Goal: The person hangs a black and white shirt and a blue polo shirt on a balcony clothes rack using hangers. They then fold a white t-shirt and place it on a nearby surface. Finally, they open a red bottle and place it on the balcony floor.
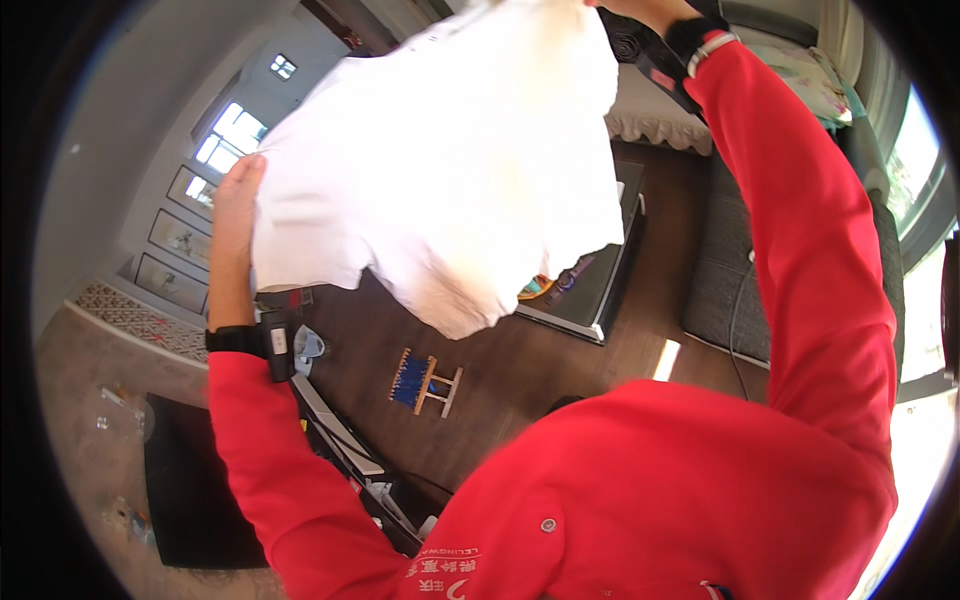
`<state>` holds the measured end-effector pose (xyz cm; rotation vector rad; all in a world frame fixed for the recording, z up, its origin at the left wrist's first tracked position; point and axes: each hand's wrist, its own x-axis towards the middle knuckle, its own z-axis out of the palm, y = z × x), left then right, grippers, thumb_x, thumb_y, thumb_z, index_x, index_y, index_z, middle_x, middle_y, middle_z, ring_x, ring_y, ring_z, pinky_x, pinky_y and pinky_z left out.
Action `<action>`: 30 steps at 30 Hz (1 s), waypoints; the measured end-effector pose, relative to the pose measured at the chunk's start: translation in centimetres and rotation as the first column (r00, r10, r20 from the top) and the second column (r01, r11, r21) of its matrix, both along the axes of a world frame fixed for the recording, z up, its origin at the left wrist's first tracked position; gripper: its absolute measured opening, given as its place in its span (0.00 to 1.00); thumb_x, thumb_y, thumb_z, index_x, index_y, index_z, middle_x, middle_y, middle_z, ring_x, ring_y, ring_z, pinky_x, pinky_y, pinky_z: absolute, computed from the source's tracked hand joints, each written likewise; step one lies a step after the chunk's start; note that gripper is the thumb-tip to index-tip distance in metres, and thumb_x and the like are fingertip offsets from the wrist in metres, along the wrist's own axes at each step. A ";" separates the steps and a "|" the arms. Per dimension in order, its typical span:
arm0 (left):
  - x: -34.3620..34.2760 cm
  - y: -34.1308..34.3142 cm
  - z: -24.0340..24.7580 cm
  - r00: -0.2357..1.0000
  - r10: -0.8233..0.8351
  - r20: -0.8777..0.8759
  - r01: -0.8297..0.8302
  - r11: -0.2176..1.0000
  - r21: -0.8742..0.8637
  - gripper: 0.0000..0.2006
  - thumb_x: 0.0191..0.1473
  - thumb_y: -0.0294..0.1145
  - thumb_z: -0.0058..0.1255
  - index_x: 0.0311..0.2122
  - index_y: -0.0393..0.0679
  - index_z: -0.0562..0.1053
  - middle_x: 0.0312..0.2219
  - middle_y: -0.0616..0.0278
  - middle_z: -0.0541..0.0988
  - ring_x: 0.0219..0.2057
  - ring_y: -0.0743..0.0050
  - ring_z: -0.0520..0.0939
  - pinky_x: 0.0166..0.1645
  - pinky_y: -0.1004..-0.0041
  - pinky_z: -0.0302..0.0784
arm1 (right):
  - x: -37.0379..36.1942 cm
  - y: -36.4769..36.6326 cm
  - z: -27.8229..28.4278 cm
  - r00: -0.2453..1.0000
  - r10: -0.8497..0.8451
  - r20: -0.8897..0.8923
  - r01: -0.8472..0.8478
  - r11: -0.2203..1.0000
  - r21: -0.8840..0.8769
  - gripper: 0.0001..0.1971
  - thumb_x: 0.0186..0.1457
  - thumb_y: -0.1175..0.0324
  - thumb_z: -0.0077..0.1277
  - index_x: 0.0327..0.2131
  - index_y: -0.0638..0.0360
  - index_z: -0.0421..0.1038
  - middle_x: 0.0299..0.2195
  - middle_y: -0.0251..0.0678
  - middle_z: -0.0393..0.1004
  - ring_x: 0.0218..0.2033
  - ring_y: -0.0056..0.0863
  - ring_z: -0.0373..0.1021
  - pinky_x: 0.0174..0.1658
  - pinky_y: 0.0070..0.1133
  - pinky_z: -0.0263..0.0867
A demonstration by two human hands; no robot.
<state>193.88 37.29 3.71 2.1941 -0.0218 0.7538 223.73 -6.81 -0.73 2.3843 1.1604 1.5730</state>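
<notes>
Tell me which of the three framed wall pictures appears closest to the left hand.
The top frame, just left of the left hand, with a bright white patch. The middle frame and bottom frame appear lower, farther from it.

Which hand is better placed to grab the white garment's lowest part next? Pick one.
Probably the left hand: it grips the white garment at its left edge, nearer in the picture to the lowest part. The right hand is farther, up at the garment's top right.

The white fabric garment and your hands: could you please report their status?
Left hand gripping white fabric garment by left edge, right hand by upper right. Garment raised, spread between hands. Dark rectangular low table partly hidden behind it.
</notes>
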 end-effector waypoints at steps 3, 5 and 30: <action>2.4 -1.8 -0.5 0.996 -0.070 -0.047 0.067 0.996 -0.065 0.12 0.56 0.37 0.48 0.38 0.38 0.72 0.30 0.69 0.75 0.31 0.85 0.73 0.39 0.83 0.68 | 2.0 -1.6 -1.5 0.999 0.047 0.012 -0.047 0.999 -0.012 0.07 0.45 0.69 0.48 0.28 0.59 0.73 0.28 0.39 0.71 0.30 0.40 0.70 0.33 0.32 0.67; 4.1 -2.8 -1.2 0.995 -0.084 -0.052 0.078 0.990 -0.115 0.12 0.56 0.37 0.48 0.38 0.38 0.73 0.27 0.70 0.74 0.27 0.87 0.72 0.33 0.84 0.67 | 2.4 -2.6 -2.7 0.818 0.317 -0.480 -0.123 0.911 0.393 0.10 0.53 0.67 0.45 0.33 0.64 0.72 0.31 0.45 0.73 0.32 0.44 0.70 0.34 0.28 0.65; 19.7 -12.5 -8.1 0.921 -0.034 -0.388 -0.081 0.958 -0.277 0.10 0.54 0.35 0.45 0.31 0.39 0.69 0.14 0.68 0.68 0.10 0.84 0.63 0.13 0.81 0.52 | 10.3 -10.9 -19.5 0.531 0.393 -0.750 0.179 0.814 0.553 0.13 0.52 0.64 0.45 0.31 0.67 0.70 0.25 0.49 0.71 0.27 0.42 0.68 0.31 0.31 0.63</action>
